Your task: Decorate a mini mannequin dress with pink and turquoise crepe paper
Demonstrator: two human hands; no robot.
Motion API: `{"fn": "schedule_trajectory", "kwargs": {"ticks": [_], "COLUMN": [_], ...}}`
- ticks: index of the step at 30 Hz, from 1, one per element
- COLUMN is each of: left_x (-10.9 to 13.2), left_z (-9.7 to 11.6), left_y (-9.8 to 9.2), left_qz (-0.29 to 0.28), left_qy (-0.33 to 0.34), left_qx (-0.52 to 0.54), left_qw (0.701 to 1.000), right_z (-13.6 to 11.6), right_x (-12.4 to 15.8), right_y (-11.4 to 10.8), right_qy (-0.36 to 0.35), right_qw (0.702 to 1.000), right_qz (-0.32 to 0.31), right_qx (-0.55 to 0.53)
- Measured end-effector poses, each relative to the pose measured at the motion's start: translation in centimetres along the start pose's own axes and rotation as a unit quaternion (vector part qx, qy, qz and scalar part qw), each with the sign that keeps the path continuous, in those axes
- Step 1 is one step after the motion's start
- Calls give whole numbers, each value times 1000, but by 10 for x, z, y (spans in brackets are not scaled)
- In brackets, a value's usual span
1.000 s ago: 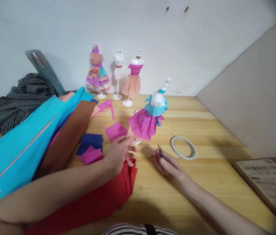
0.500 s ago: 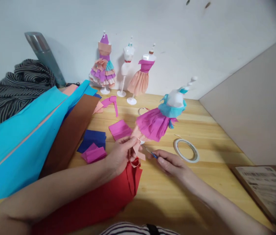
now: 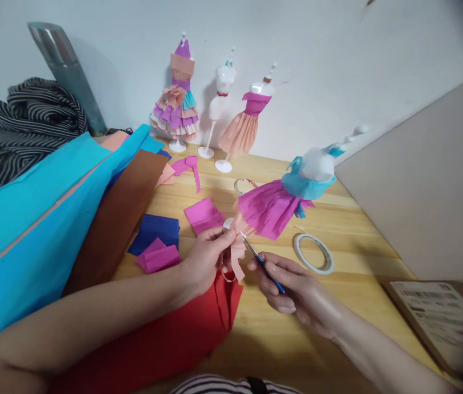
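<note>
My left hand is closed, its thumb and fingers pinching peach crepe paper at the hem of a dress on a small white mannequin. That mannequin leans to the right, dressed in a turquoise top and a magenta skirt over peach paper. In my right hand is a slim blue-handled tool with a pointed metal tip; its exact kind is unclear. The tip meets the peach paper beside my left thumb. Cut-looking peach ends hang below my left fingers, above red crepe paper.
Three mannequins stand by the wall, including a ruffled one. Turquoise sheets and a brown sheet spread leftward. A tape roll lies right of the skirt. A cardboard box sits at the right edge.
The dressed mannequin has tilted further right. My right hand has turned, showing more of the blue handle, and the tool's tip has come up to the peach paper.
</note>
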State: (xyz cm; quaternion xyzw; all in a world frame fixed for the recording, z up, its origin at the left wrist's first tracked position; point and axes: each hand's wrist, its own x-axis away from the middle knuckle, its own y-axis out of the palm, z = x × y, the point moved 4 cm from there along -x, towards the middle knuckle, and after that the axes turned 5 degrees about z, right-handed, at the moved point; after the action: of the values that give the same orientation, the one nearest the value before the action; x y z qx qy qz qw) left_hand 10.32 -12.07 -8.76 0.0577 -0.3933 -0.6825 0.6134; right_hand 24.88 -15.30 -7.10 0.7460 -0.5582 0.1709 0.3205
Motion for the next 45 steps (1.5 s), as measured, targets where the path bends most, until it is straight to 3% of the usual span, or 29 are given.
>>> {"fn": "schedule_trajectory", "kwargs": {"ticks": [7, 28, 45], "left_x": [-4, -4, -2], "left_z": [-3, 0, 2], "left_y": [-3, -5, -4], "left_qz": [-13, 24, 13], "left_qy": [32, 52, 61], "left_qx": [-3, -75, -103], "left_qw": [999, 995, 993], "right_z": [-3, -13, -18], "right_x": [-3, -7, -13], "right_y": [14, 20, 27], "right_qy": [-7, 17, 20], "right_qw": [1000, 999, 999], "right_qz": [8, 36, 37], "right_qx": [-27, 19, -3]}}
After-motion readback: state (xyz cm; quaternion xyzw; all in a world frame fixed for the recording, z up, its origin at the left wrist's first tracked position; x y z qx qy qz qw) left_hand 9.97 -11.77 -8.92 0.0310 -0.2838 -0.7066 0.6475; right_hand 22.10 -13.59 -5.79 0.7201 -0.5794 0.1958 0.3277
